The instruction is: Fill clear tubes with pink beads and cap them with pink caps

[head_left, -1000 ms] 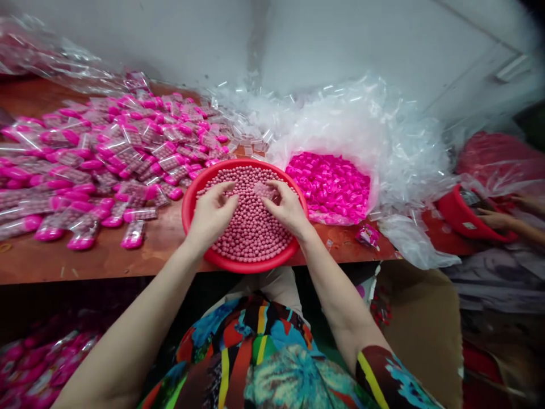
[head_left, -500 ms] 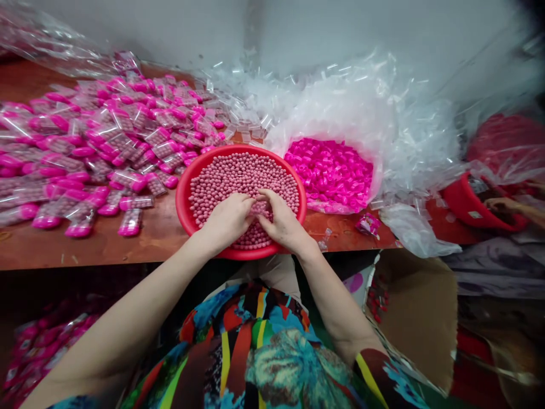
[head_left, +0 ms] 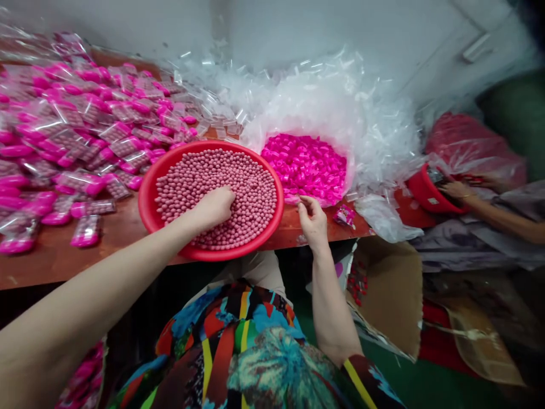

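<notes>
A red plastic basin full of small pink beads stands at the table's front edge. My left hand is over the beads with its fingers curled down into them; whatever it holds is hidden. To the right of the basin, my right hand is raised at the front of the clear bag of bright pink plastic caps. Its thumb and forefinger are pinched together at the bag's edge, and what lies between them is too small to name.
A heap of bead-filled clear containers with pink ends covers the left of the table. Clear plastic pieces pile up behind the bag. A cardboard box sits below right. Another person's hand reaches into a second red basin.
My hands have parted: the right has left the beads and moved right toward the pink caps, while the left has stayed over the basin. The whole view has shifted rightward.
</notes>
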Demonstrator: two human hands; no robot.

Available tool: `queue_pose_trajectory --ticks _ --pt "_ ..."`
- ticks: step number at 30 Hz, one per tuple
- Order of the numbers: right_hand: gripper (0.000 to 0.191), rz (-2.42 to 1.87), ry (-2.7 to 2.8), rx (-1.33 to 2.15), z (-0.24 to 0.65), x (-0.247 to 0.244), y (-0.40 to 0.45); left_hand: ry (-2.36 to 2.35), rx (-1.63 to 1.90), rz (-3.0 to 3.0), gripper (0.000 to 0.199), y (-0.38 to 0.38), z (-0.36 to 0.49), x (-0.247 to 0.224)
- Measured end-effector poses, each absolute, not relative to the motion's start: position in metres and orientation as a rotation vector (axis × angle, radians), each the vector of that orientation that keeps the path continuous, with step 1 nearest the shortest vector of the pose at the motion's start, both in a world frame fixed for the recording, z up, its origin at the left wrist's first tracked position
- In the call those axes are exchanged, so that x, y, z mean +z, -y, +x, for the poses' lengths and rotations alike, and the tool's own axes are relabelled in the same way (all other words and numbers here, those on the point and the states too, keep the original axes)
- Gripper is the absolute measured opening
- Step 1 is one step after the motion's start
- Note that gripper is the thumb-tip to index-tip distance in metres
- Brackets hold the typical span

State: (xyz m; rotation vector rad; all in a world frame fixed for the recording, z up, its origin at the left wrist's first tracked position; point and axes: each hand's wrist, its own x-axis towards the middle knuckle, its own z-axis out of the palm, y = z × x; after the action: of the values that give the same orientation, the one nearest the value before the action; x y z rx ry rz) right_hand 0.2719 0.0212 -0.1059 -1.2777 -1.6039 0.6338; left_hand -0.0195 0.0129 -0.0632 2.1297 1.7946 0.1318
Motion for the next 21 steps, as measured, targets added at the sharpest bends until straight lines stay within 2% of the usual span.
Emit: queue_pose_trajectory --ticks 3,7,10,16,21 --pt "0.032 -1.245 1.590 0.660 0.271 -0.113 -0.019 -1.664 0.526 1.704 0.014 -0.009 -0.032 -0.063" --pt "0.030 -1.167 1.622 0.656 0.254 -0.100 -0.017 -1.315 0.942 1.273 0.030 0.013 -0.043 -0.045" --pt "0.026 -1.094 1.680 0.650 0.231 -0.080 -0.014 -1.170 1.051 1.039 0.035 0.032 -0.038 -0.034" --pt "0.026 -0.871 1.891 0.831 0.185 -0.053 -0.011 -0.966 1.141 0.658 0.033 0.056 -0.022 -0.037" --pt "0.026 -0.702 2.052 0.960 0.165 -0.039 -0.013 -0.956 1.153 0.615 0.019 0.059 -0.017 -0.039"
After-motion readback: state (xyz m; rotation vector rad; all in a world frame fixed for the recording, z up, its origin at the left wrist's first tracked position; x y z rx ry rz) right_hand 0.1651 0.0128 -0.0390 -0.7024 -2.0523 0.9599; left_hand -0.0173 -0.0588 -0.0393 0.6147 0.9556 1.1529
